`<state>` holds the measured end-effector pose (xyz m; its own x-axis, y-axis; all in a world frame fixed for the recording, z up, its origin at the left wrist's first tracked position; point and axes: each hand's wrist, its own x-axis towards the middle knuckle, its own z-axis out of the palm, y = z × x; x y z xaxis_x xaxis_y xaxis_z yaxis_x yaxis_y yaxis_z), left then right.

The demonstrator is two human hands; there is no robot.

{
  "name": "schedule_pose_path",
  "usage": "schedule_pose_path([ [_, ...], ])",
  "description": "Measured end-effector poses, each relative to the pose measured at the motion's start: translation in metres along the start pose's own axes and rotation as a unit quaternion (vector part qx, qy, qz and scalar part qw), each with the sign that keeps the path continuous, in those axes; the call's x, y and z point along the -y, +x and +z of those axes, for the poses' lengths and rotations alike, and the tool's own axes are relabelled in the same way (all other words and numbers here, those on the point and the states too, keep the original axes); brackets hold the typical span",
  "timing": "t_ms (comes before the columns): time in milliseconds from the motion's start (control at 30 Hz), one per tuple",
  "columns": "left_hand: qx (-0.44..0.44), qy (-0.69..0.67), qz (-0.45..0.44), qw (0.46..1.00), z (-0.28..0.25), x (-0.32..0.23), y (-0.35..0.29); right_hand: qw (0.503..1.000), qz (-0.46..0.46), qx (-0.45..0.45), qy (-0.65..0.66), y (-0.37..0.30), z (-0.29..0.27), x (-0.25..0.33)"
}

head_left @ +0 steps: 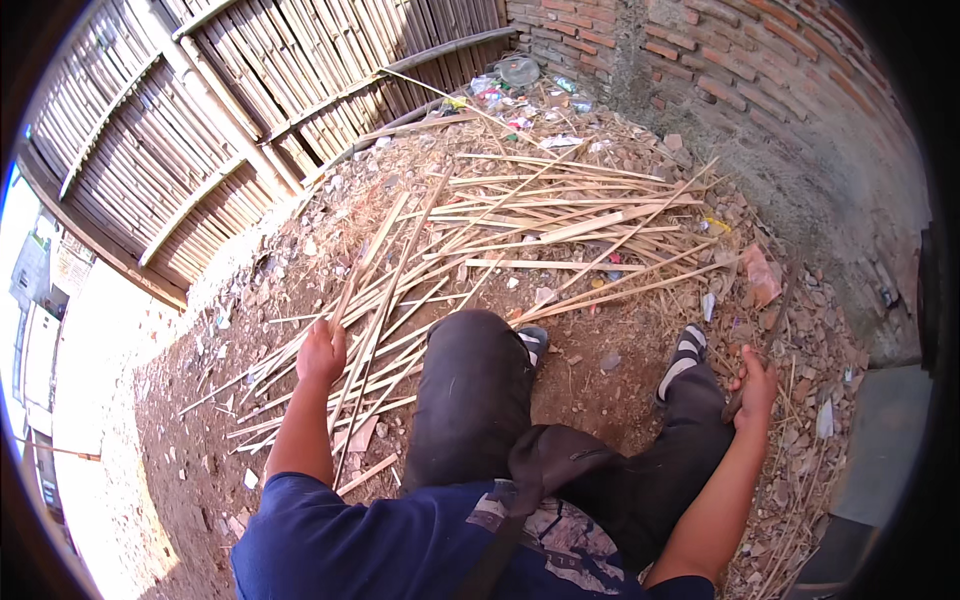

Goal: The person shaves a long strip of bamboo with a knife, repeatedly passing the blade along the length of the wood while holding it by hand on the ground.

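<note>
My left hand [321, 352] is closed around the lower end of a split bamboo strip [372, 258], which slants up and away over the pile. More bamboo strips [385, 335] lie loosely crossed under and beside it, left of my bent knee. My right hand [754, 392], out to the right past my other leg, is closed on a dark-handled knife [734, 407]. The handle's end shows below the palm; its blade is hard to make out against the rubble. Farther ahead, a larger heap of bamboo strips [590, 215] spreads across the ground.
A bamboo fence [230, 120] stands at the far left, and a brick wall [740, 70] curves along the right. Litter [510, 85] gathers in their corner. Broken bricks and stones [763, 275] cover the ground at right. My sandalled foot [684, 360] rests on bare soil.
</note>
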<state>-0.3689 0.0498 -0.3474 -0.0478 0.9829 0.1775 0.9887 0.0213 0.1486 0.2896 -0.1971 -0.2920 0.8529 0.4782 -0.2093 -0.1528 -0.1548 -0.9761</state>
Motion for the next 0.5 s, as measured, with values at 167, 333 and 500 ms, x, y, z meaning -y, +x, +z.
schedule_pose_path([
  [167,-0.046,-0.002,0.003,0.999,-0.037,-0.019,-0.006,0.999,-0.045,0.021,-0.021,-0.006,-0.022,-0.005],
  [333,-0.060,-0.020,0.048,0.997,-0.063,-0.047,-0.029,0.996,-0.071,0.044,-0.042,-0.009,-0.039,-0.015],
  [500,-0.056,-0.121,0.115,0.984,-0.085,-0.103,-0.049,0.987,-0.131,0.069,-0.068,-0.013,-0.055,-0.022],
])
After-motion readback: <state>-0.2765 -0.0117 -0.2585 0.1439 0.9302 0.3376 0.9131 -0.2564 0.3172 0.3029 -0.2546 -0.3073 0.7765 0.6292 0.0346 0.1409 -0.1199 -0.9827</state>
